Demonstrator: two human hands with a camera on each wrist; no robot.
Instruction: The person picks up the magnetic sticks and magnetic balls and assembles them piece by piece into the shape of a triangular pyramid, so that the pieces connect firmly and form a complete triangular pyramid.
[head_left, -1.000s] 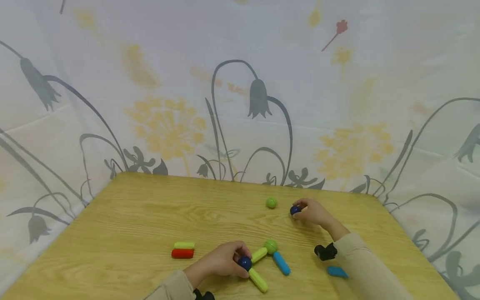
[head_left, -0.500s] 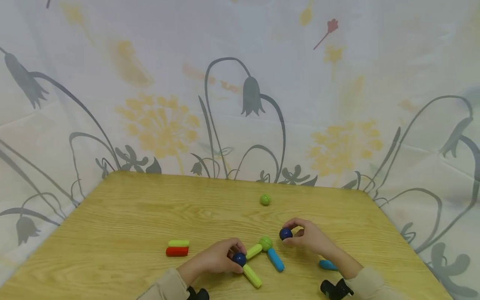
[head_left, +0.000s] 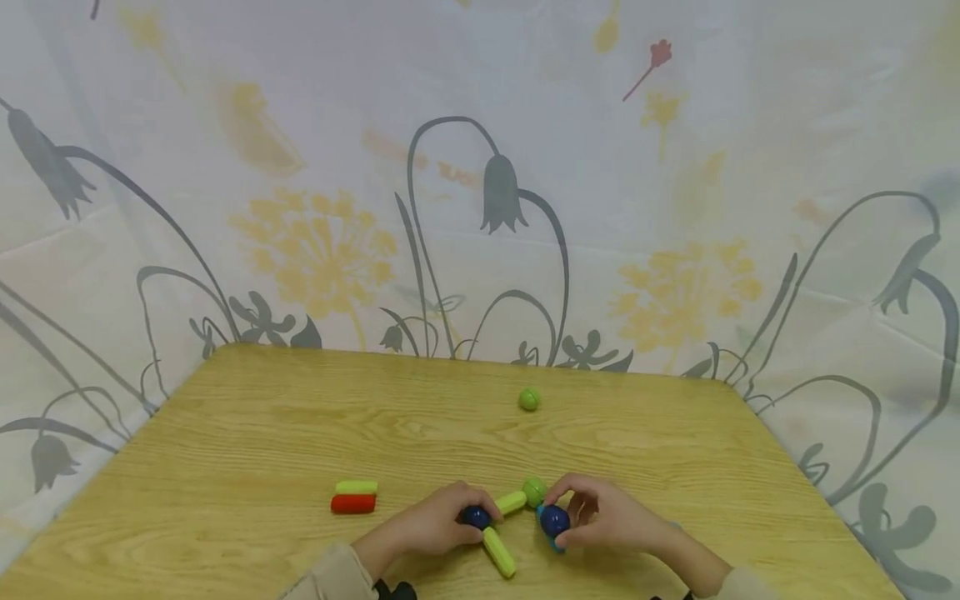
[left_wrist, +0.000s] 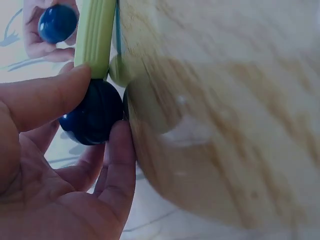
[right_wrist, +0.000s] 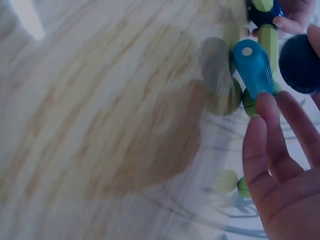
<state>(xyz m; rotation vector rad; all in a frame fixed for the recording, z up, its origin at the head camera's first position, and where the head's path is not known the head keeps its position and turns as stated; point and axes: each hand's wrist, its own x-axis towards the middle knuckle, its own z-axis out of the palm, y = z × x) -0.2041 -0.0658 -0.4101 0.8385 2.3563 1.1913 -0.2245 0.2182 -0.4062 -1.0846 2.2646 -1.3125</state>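
**Rods and balls on a wood-grain table — one ball in each hand**

- Outer yellow-green rod (head_left: 356,487), red rod (head_left: 352,503): lying side by side at left on the table (head_left: 262,417); long axes left to right.
- Left hand (head_left: 438,521): fingers and thumb curled round the left blue ball (head_left: 476,517).
- Near rod (head_left: 499,552), yellow-green: pointing from that ball toward near right.
- Linking rod (head_left: 512,503), yellow-green, ribbed: running from the same ball toward far right, up to the near green ball (head_left: 534,492).
- Far green ball (head_left: 528,399): well apart, on the far side.
- Blue rod (right_wrist: 252,67): pointing from the near green ball toward near, slightly right; pale disc in the near end.
- Right blue ball (head_left: 556,522): pinched between thumb and fingers of the right hand (head_left: 615,517), over the blue rod; contact impossible to tell. No long axis.

Handling, as judged: balls light, hard, slippery, apt to roll — best pinched across the widest part; rods stiff, best held mid-length.
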